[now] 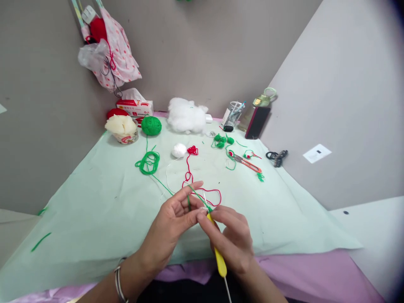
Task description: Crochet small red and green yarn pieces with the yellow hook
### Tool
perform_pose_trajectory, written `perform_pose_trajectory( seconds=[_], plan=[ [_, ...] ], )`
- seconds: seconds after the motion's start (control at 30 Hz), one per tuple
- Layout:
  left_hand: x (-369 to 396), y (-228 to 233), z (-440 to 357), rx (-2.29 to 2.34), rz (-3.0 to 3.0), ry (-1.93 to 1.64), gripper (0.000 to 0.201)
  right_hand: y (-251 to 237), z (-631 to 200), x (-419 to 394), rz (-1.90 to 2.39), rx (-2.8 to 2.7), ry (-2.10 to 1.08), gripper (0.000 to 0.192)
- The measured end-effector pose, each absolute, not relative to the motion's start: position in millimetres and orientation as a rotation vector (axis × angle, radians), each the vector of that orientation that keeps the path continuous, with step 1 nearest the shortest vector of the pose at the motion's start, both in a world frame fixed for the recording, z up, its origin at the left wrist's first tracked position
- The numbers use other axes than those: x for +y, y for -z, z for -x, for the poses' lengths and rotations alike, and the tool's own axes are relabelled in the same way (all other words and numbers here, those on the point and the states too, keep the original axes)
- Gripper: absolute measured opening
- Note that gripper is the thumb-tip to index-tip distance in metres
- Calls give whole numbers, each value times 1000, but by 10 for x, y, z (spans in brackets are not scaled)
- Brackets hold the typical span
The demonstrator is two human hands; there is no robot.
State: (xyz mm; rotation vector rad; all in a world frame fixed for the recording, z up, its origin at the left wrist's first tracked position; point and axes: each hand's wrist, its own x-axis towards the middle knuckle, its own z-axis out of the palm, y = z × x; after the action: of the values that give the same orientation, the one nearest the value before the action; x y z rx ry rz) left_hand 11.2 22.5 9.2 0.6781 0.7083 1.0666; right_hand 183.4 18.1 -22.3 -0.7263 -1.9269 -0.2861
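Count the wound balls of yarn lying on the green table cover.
2: a green yarn ball at the back left beside the cup of stuffing, and a small white ball mid-table. Something red behind that cup may be another, mostly hidden.

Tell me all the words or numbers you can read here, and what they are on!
None can be read.
Red and white tissue box: has print, too blurred to read.
Paper cup: red marks on its side, too small to read.
White card on the wall: a dark mark, no readable text.
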Motion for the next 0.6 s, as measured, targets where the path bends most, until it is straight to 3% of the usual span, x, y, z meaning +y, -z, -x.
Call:
perform_pose_trajectory(
  seconds=[0.13, 0.33, 0.43, 0.5, 0.6],
  plan=[
    [258, -110, -74, 652, -514, -919, 59, 180, -1835, 136, 719, -1878, 42, 48],
    [279, -103, 18, 826, -771, -1074, 52, -23, -1834, 138, 780, -1436, -688, 23],
    [241, -89, -13, 834, -860, -1113, 47, -28, -1787, 189, 741, -1281, -919, 21],
    [214, -75, -67, 816, -846, -1147, 49, 41, -1741, 208, 795, -1391, -789, 19],
    [208, -49, -134, 755, -698, -1143, 50, 177, -1701, 207, 850, -1659, -201, 32]
  ],
)
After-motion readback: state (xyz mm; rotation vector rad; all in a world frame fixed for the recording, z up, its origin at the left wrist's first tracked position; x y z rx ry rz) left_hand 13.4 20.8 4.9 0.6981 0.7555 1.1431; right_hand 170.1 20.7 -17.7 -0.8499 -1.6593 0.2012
